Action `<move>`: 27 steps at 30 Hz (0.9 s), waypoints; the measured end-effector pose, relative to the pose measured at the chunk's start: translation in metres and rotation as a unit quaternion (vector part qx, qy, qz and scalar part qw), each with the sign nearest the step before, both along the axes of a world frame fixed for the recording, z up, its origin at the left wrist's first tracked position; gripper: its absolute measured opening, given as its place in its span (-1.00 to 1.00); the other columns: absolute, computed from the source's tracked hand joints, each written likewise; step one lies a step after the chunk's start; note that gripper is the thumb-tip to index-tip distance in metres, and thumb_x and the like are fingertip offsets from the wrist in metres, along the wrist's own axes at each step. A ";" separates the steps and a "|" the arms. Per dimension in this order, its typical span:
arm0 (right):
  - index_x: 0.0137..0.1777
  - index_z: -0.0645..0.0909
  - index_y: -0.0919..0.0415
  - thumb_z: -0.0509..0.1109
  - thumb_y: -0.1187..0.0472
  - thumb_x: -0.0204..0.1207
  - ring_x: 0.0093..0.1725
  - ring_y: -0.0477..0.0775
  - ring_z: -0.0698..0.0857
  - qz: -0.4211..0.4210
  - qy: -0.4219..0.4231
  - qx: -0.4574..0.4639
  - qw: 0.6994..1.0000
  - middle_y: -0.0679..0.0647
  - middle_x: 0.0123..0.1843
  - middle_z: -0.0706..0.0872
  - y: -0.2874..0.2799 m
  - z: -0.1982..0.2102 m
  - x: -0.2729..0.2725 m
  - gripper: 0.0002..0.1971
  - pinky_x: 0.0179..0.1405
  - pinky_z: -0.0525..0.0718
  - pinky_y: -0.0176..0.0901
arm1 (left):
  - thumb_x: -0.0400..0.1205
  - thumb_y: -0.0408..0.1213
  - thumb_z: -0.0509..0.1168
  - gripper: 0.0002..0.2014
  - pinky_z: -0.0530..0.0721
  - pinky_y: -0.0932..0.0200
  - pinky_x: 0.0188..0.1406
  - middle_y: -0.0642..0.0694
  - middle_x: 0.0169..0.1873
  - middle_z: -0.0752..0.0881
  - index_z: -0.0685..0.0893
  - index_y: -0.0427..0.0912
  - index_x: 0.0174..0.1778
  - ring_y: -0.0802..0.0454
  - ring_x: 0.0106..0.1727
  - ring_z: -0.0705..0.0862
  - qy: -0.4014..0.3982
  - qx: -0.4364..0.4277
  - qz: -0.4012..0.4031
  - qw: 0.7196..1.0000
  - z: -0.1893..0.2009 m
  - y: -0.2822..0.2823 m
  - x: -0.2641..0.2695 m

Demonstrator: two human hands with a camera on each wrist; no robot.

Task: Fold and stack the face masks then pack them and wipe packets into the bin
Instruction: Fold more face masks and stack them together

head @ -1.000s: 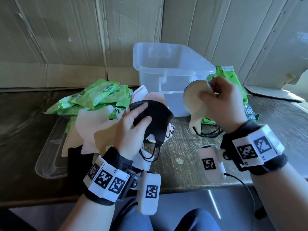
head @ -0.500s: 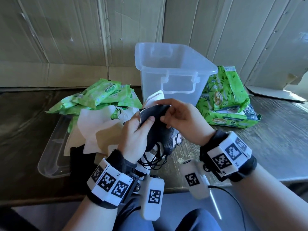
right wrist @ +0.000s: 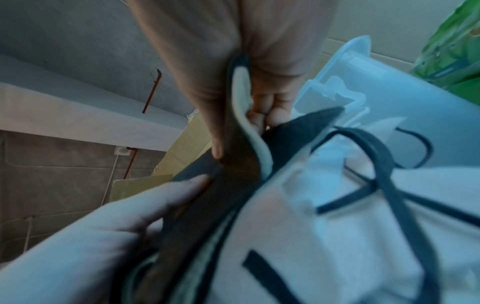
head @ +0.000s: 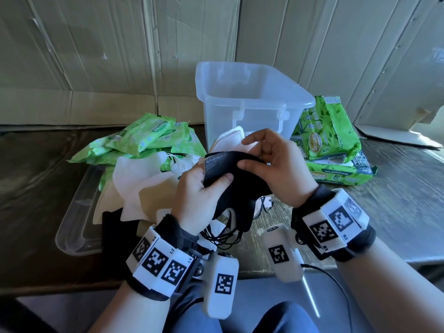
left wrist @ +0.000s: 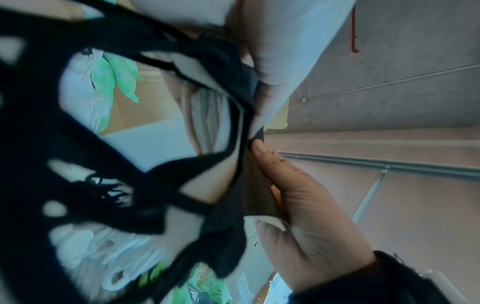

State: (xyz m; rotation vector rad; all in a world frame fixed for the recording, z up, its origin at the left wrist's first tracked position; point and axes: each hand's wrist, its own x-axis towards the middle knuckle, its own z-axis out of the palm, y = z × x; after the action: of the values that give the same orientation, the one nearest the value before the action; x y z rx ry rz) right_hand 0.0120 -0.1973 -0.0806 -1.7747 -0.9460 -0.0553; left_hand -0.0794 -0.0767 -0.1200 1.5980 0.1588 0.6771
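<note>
Both hands hold a black face mask (head: 236, 186) just above the table's near middle. My left hand (head: 204, 186) grips its left side, thumb on top. My right hand (head: 271, 164) pinches its upper edge together with a beige mask (head: 230, 143) behind it. The black ear loops (head: 223, 236) dangle below. In the left wrist view the black mask (left wrist: 233, 115) and its loops fill the frame; in the right wrist view the black mask (right wrist: 233, 168) is pinched with a pale layer. A pile of white and beige masks (head: 144, 188) lies to the left. The clear bin (head: 252, 102) stands behind.
Small green wipe packets (head: 149, 135) are heaped at the back left. Large green wipe packs (head: 329, 138) are stacked right of the bin. A clear lid (head: 77, 219) lies under the mask pile on the left. Cardboard walls close off the back.
My right hand carried the beige mask from beside the bin over to the left hand's black mask. Both hands now hold the masks together, lifted slightly.
</note>
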 end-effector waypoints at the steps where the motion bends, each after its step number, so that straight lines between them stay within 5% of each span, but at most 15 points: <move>1: -0.14 0.54 -0.09 0.55 0.31 0.30 -0.42 -0.13 0.53 -0.010 -0.001 -0.002 1.000 -0.15 -0.46 0.58 0.000 -0.001 0.000 -0.68 -0.27 0.50 -0.24 | 0.32 -0.07 0.40 -0.62 0.65 -0.12 0.22 0.00 -0.05 0.81 0.74 -0.02 0.06 -0.02 0.06 0.75 0.000 0.006 0.004 1.000 0.000 0.000 0.000; 3: -0.12 0.59 -0.05 0.58 0.24 0.29 -0.39 -0.16 0.55 -0.039 -0.022 -0.016 0.999 -0.19 -0.44 0.60 0.001 -0.002 0.001 -0.73 -0.25 0.49 -0.27 | 0.39 -0.27 0.40 -0.69 0.65 0.01 0.22 0.05 -0.04 0.80 0.72 0.05 0.05 0.04 0.08 0.74 -0.008 0.010 0.011 1.000 0.000 0.002 0.001; 7: -0.15 0.59 0.02 0.62 0.15 0.22 -0.22 -0.08 0.52 -0.079 -0.097 -0.094 0.988 0.01 -0.17 0.54 -0.002 0.001 -0.001 -0.72 -0.21 0.39 -0.56 | 0.45 -0.73 0.31 -0.36 0.52 0.34 0.31 0.05 0.28 0.64 0.54 0.12 0.22 0.16 0.32 0.60 -0.073 0.014 -0.011 0.997 0.005 0.004 -0.001; 10: -0.31 0.52 0.00 0.63 0.18 0.20 -0.21 -0.07 0.52 -0.058 -0.096 -0.129 0.985 0.02 -0.19 0.52 -0.005 0.004 -0.003 -0.71 -0.23 0.40 -0.40 | 0.45 -0.76 0.30 -0.32 0.55 0.38 0.20 0.06 0.26 0.63 0.51 0.12 0.26 0.19 0.23 0.63 -0.092 0.015 -0.012 0.996 0.004 0.006 0.000; 13: -0.44 0.41 -0.15 0.64 0.25 0.19 -0.27 -0.31 0.51 -0.020 -0.136 -0.130 0.982 -0.18 -0.32 0.51 -0.006 0.002 -0.004 -0.58 -0.23 0.38 -0.55 | 0.44 -0.75 0.31 -0.42 0.57 0.35 0.12 -0.03 0.06 0.70 0.59 0.08 0.11 0.16 0.02 0.67 -0.085 0.006 -0.002 0.996 0.003 0.008 0.001; 17: -0.33 0.63 0.11 0.58 0.24 0.22 -0.25 -0.44 0.54 0.033 -0.136 -0.097 0.985 -0.19 -0.31 0.62 -0.006 -0.002 -0.007 -0.85 -0.17 0.40 -0.62 | 0.40 -0.74 0.35 -0.50 0.57 0.33 0.03 0.01 -0.19 0.72 0.65 0.02 -0.05 0.18 -0.14 0.66 -0.061 -0.013 0.003 0.998 0.002 0.012 0.001; 20: -0.29 0.66 0.23 0.58 0.34 0.26 -0.30 -0.51 0.58 0.045 -0.114 -0.082 0.989 -0.31 -0.35 0.61 -0.006 -0.003 -0.007 -0.87 -0.18 0.44 -0.64 | 0.36 -0.74 0.38 -0.49 0.61 0.36 -0.07 0.12 -0.33 0.74 0.67 0.02 -0.08 0.21 -0.22 0.67 -0.049 -0.031 -0.001 0.998 0.001 0.015 0.001; 27: -0.24 0.54 0.07 0.52 0.31 0.34 -0.30 -0.46 0.59 0.066 -0.074 -0.081 0.992 -0.30 -0.38 0.62 -0.004 -0.006 -0.005 -0.80 -0.20 0.45 -0.56 | 0.33 -0.81 0.34 -0.42 0.64 0.31 -0.01 0.11 -0.37 0.76 0.68 0.00 0.01 0.18 -0.22 0.68 -0.028 -0.089 -0.052 0.994 -0.001 0.019 0.001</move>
State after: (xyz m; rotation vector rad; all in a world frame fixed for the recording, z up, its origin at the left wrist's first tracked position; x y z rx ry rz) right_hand 0.0072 -0.2015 -0.0862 -1.8725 -1.2010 -0.0262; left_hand -0.0782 -0.0581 -0.1213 1.4057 0.0914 0.6084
